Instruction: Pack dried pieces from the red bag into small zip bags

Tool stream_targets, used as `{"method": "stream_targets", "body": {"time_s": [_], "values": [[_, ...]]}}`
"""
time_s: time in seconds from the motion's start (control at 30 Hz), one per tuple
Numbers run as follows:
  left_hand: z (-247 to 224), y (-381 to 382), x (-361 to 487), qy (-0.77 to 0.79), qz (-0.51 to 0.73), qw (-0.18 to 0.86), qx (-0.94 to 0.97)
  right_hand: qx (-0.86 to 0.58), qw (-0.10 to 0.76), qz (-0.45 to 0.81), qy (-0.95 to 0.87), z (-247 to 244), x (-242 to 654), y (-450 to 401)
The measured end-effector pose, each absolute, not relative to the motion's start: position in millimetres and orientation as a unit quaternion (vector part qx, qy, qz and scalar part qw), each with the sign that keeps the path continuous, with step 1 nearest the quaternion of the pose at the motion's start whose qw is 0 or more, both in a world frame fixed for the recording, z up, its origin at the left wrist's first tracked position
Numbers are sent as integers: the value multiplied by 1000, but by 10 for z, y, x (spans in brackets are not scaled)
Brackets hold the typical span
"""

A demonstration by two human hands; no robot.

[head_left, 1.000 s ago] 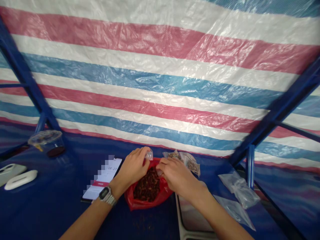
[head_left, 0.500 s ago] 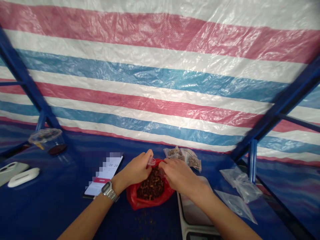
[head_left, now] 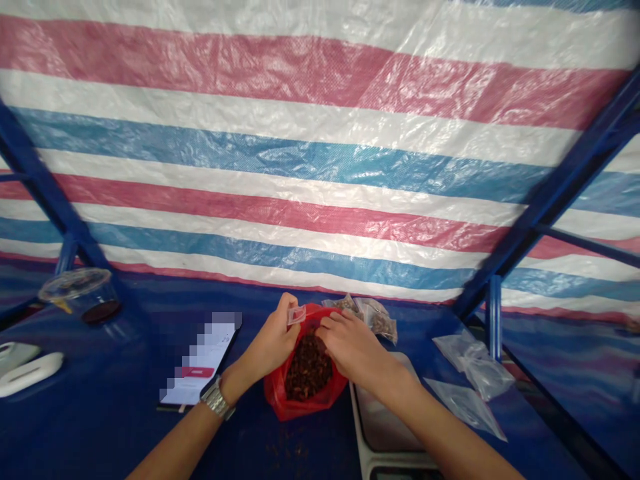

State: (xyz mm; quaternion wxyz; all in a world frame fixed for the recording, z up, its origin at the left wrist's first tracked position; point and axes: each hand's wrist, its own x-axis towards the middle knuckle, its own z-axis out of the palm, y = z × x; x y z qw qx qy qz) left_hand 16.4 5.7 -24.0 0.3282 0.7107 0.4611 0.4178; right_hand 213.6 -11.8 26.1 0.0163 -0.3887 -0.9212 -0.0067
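A red plastic bag (head_left: pixel 324 398) stands with its mouth wide, holding a heap of dried brown pieces (head_left: pixel 307 373). My left hand (head_left: pixel 276 339) is closed at the bag's far left rim, pinching a small clear plastic bag (head_left: pixel 297 315) between thumb and fingers. Over the right side of the red bag, my right hand (head_left: pixel 353 347) reaches in with curled fingers, fingertips at the dried pieces. What those fingertips grip, if anything, is hidden. A metal-banded watch is on my left wrist.
Beside the red bag sits a scale (head_left: pixel 385 420), partly under my right forearm. Filled small bags (head_left: pixel 380 321) lie behind it, flat clear bags (head_left: pixel 470 407) to the right. A phone (head_left: pixel 200 367), a white case (head_left: pixel 30 373) and a clear tub (head_left: pixel 83 293) are leftward.
My right fingers have moved down and left into the red bag. The clear bag in my left hand shows more plainly now, and the view has shifted slightly.
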Motion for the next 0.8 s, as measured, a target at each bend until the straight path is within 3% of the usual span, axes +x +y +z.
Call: {"method": "stream_targets", "body": {"time_s": [0.17, 0.8], "values": [[-364, 119, 182, 504, 468, 321, 651, -337, 46, 4, -940, 173, 2138, -95], [-376, 28, 302, 567, 551, 289, 539, -439, 86, 158, -880, 216, 1948, -278]]}}
